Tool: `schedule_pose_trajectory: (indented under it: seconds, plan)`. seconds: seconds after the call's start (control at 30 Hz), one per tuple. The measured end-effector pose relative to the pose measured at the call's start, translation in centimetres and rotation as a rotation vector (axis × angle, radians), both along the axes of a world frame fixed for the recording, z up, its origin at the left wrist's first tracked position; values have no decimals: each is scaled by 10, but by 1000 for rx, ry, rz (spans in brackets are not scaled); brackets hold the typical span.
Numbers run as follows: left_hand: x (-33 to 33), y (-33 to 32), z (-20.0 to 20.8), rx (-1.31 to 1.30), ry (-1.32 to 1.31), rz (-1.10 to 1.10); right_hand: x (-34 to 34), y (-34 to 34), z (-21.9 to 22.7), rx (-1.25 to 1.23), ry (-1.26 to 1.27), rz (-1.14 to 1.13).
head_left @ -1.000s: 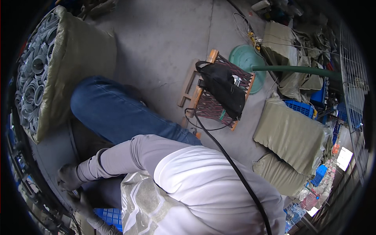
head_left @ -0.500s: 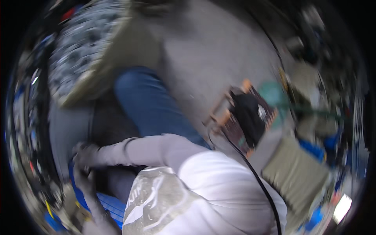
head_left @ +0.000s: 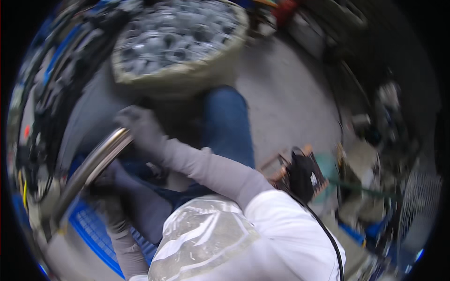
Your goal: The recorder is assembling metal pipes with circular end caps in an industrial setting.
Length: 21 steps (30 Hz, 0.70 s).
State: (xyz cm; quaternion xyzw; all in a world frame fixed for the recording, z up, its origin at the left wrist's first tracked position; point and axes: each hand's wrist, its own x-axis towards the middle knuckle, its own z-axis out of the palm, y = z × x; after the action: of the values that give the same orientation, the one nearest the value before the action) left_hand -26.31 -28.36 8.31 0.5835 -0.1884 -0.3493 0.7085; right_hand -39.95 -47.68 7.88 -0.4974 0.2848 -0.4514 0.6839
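Observation:
A long, shiny metal tube (head_left: 96,160), slightly curved, slants from the middle left down toward the lower left. My right hand (head_left: 140,125), in a grey glove, is closed on its upper end. Below the tube is my left hand (head_left: 107,189), also gloved and very near it. Blur and shadow hide the left fingers, so whether they grip the tube cannot be made out. Under the left forearm lies a blue plastic crate (head_left: 89,225) with a slatted side.
A large round container (head_left: 183,77) with a pale cloth-like rim, full of grey ring-shaped parts (head_left: 176,40), stands ahead. To the right are a brown crate (head_left: 276,171) with a black bag (head_left: 302,173) on it and a green round object (head_left: 328,173). A black cable (head_left: 323,229) crosses my right side.
The view has swung left, so the container shifts right in the picture. My hands were close together over the blue crate; now they are farther apart, and the metal tube has come into sight.

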Motion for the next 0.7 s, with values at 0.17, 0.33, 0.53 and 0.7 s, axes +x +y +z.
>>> schedule_pose_trajectory:
  seconds: [0.17, 0.33, 0.53, 0.7]
  plan:
    - [9, -46, 58, -290, 140, 247, -106, 48, 26, -729, 102, -290]
    - [31, -53, 28, -266, 118, -73, -275, 129, -31, 200, 330, -154]
    - [22, -76, 5, -168, 254, -210, -473, 226, -70, 983, 724, 575]
    - [27, -77, -3, -155, 216, -242, -586, 201, -115, 284, 1608, 453]
